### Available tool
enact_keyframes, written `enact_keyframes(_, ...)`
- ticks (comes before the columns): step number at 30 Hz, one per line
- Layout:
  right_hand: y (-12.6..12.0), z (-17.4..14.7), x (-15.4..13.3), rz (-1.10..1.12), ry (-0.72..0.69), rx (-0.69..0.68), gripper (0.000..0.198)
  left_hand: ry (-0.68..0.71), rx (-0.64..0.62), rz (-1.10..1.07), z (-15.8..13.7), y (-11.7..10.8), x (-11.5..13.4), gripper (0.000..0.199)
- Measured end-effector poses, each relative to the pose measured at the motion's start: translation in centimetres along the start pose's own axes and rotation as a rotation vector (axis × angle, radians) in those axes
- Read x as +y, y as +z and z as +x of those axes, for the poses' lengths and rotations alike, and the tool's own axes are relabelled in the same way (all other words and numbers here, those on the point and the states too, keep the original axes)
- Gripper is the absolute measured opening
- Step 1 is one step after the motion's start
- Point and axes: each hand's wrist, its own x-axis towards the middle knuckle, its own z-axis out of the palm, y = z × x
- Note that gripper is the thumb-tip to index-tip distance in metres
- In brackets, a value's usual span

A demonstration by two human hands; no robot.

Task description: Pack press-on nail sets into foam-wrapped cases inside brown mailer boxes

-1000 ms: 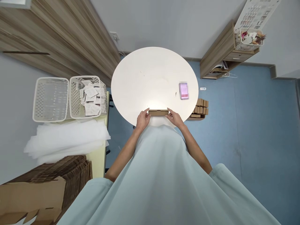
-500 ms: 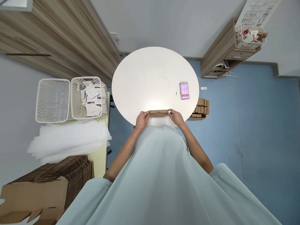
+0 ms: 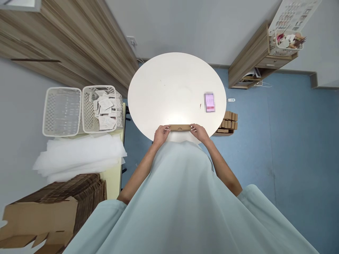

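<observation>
A small, flat brown cardboard box [image 3: 180,127] lies between my hands at the near edge of the white round table [image 3: 169,81]. Its long side runs left to right, and a thumb notch shows in the middle of its front. My left hand [image 3: 161,136] grips the box's left end with curled fingers. At the right end, my right hand [image 3: 199,132] holds it between thumb and fingers. Farther right on the table lies a pink-purple item [image 3: 209,102], blurred out, so I cannot tell its kind.
Left, a side table [image 3: 112,180] bears a basket of clear plastic items [image 3: 62,112], a basket of white packets [image 3: 103,109], white foam sheets [image 3: 82,155] and stacked flat cardboard [image 3: 39,218]. Small brown boxes [image 3: 228,121] sit low at the right, below a wooden cabinet [image 3: 251,60].
The front of the box now looks flatter and straighter, its upper edge level. Both hands keep their hold at its ends. The whole view has shifted slightly.
</observation>
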Motion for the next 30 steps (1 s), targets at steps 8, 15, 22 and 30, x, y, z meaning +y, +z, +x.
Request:
enact_keyframes(8,0.8,-0.7,0.3,0.162,0.082,0.057,0.042,-0.052,0.004,0.004,-0.4,0.1,-0.1,0.042)
enact_keyframes(15,1.8,0.1,1.7,0.219,0.172,0.091,0.037,-0.088,-0.031,0.018,0.3,0.4,-0.3,0.042)
enact_keyframes(22,2.7,0.6,3.0,0.350,0.249,0.064,0.036,-0.144,-0.048,-0.063,0.9,0.7,-1.3,0.041)
enact_keyframes(30,2.9,0.2,3.3,0.388,0.259,0.075,0.034,-0.242,-0.064,-0.183,1.0,0.9,-1.9,0.041)
